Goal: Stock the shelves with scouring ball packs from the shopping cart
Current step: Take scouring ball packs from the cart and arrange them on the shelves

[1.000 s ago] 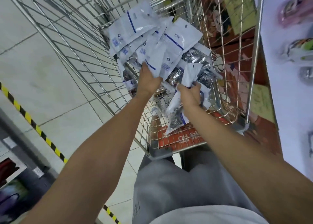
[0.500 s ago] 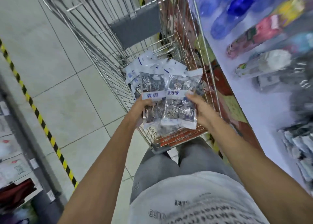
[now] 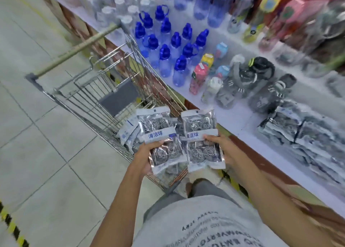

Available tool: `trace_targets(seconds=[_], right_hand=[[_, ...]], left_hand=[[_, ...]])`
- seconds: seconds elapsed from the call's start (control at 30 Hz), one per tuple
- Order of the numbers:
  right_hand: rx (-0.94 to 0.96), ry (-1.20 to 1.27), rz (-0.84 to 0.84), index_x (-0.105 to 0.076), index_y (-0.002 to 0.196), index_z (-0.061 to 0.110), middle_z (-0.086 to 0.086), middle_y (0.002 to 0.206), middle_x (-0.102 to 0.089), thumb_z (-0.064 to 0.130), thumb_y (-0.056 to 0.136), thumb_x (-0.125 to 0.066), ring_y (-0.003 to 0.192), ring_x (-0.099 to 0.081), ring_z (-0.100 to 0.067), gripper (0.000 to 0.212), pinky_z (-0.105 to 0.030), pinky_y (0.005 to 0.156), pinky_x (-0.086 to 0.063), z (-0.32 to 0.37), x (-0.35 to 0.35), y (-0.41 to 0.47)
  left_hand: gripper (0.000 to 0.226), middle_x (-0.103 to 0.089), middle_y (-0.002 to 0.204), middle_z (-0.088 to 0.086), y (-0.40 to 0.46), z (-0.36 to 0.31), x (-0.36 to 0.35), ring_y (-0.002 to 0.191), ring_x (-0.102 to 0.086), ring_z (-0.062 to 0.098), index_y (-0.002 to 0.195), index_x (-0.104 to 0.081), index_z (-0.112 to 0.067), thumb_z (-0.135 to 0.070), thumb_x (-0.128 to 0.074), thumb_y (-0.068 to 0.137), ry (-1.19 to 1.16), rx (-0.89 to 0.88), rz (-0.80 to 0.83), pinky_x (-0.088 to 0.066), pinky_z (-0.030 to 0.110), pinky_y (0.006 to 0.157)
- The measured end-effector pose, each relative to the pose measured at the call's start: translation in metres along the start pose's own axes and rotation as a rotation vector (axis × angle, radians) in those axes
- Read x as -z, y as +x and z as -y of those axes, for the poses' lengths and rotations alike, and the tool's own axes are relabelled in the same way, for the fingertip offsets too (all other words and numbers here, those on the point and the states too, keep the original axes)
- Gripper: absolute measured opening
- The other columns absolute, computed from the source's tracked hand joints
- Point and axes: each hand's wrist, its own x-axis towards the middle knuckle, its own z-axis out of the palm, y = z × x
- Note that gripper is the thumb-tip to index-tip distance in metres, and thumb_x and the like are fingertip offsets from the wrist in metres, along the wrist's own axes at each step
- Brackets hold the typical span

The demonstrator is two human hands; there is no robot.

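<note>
Packs (image 3: 183, 140) now clear of cart (image 3: 104, 89) (both hands)

- To the right of our right hand (image 3: 222, 149) we see a white shelf (image 3: 248, 119) bearing stacked scouring ball packs (image 3: 298, 134).
- Beyond the hand stand blue bottles (image 3: 168, 47) and dark flasks (image 3: 252, 78).
- More packs (image 3: 128, 132) lie in the cart (image 3: 89, 89), beyond our left hand (image 3: 143, 157).

Left-hand scouring ball pack (image 3: 162, 137): white band printed in blue "清洁球". Right-hand scouring ball pack (image 3: 202, 138): same band, "洁球" legible, first character partly cut off. Lettering on the grey shirt (image 3: 211, 230) is blurred and illegible.
</note>
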Motion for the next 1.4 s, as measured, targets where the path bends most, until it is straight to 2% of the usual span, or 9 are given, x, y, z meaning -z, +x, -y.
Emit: trace_targets(seconds=[0.17,0.3,0.47,0.73,0.83,0.9,1.07,1.2,1.4], right_hand=[[0.062,0.268,-0.131,-0.071,0.122,0.017,-0.017,0.121,-0.075,0.02,0.081,-0.088,0.11,-0.072,-0.039,0.045,-0.06,0.092,-0.058,-0.036,0.057,-0.055],[0.102,0.445,-0.305,-0.072,0.119,0.016,-0.015,0.117,-0.076,0.021,0.078,-0.09,0.103,-0.075,-0.037,0.045,-0.052,0.075,-0.063,-0.068,0.106,-0.099],[0.137,0.626,-0.464,-0.062,0.131,0.015,-0.018,0.126,-0.073,0.023,0.084,-0.085,0.117,-0.069,-0.039,0.054,-0.06,0.096,-0.057,-0.113,0.168,-0.148],[0.234,0.855,-0.649,-0.056,0.138,0.001,-0.025,0.132,-0.067,0.022,0.085,-0.082,0.124,-0.064,-0.042,0.063,-0.056,0.101,-0.055,-0.193,0.283,-0.244],[0.225,0.867,-0.673,-0.059,0.136,0.004,-0.023,0.136,-0.065,0.019,0.087,-0.081,0.128,-0.06,-0.042,0.056,-0.061,0.109,-0.048,-0.217,0.331,-0.278],[0.214,0.832,-0.713,-0.065,0.128,0.012,-0.013,0.133,-0.068,0.02,0.082,-0.083,0.122,-0.06,-0.033,0.051,-0.059,0.109,-0.048,-0.231,0.363,-0.295],[0.228,0.821,-0.769,-0.069,0.112,0.021,0.0,0.099,-0.08,0.024,0.074,-0.087,0.09,-0.072,-0.018,0.042,-0.032,0.064,-0.055,-0.254,0.43,-0.323],[0.211,0.813,-0.789,-0.07,0.12,0.015,-0.009,0.112,-0.078,0.016,0.087,-0.082,0.106,-0.072,-0.026,0.035,-0.047,0.086,-0.061,-0.262,0.477,-0.323],[0.181,0.679,-0.872,-0.066,0.118,0.016,-0.003,0.11,-0.077,0.02,0.088,-0.082,0.109,-0.071,-0.025,0.035,-0.042,0.089,-0.06,-0.246,0.539,-0.299]], left_hand=[[0.058,-0.076,0.11,0.025,-0.013,0.013,-0.044,0.097,-0.075,0.041,0.125,-0.061,-0.003,-0.002,-0.083,0.072,0.145,-0.04,0.051,-0.061,0.06,0.083],[0.052,-0.077,0.109,0.02,-0.014,0.034,-0.092,0.096,-0.075,0.033,0.125,-0.064,0.0,0.0,-0.08,0.075,0.326,-0.076,0.151,-0.062,0.04,0.073],[0.055,-0.066,0.126,0.035,-0.012,0.075,-0.162,0.117,-0.063,0.056,0.136,-0.055,0.008,0.005,-0.075,0.085,0.503,0.025,0.264,-0.05,0.07,0.101],[0.055,-0.075,0.122,0.018,-0.021,0.178,-0.282,0.119,-0.067,0.041,0.128,-0.067,-0.008,-0.011,-0.087,0.077,0.695,0.048,0.431,-0.053,0.059,0.102],[0.064,-0.077,0.113,0.02,-0.032,0.223,-0.33,0.103,-0.076,0.037,0.13,-0.06,-0.006,-0.002,-0.087,0.071,0.673,0.079,0.43,-0.064,0.048,0.078],[0.065,-0.076,0.114,0.021,-0.036,0.252,-0.36,0.105,-0.075,0.039,0.129,-0.06,-0.006,0.0,-0.087,0.071,0.676,0.103,0.446,-0.063,0.052,0.081],[0.058,-0.077,0.115,0.018,-0.043,0.312,-0.423,0.111,-0.072,0.039,0.131,-0.059,-0.006,-0.002,-0.083,0.079,0.707,0.125,0.426,-0.057,0.059,0.097],[0.055,-0.076,0.119,0.014,-0.042,0.336,-0.462,0.12,-0.067,0.038,0.131,-0.062,-0.011,-0.008,-0.083,0.08,0.741,0.132,0.405,-0.05,0.063,0.105],[0.042,-0.078,0.112,0.016,-0.009,0.351,-0.526,0.101,-0.076,0.039,0.123,-0.067,-0.013,-0.006,-0.081,0.084,0.728,0.124,0.397,-0.064,0.053,0.076]])
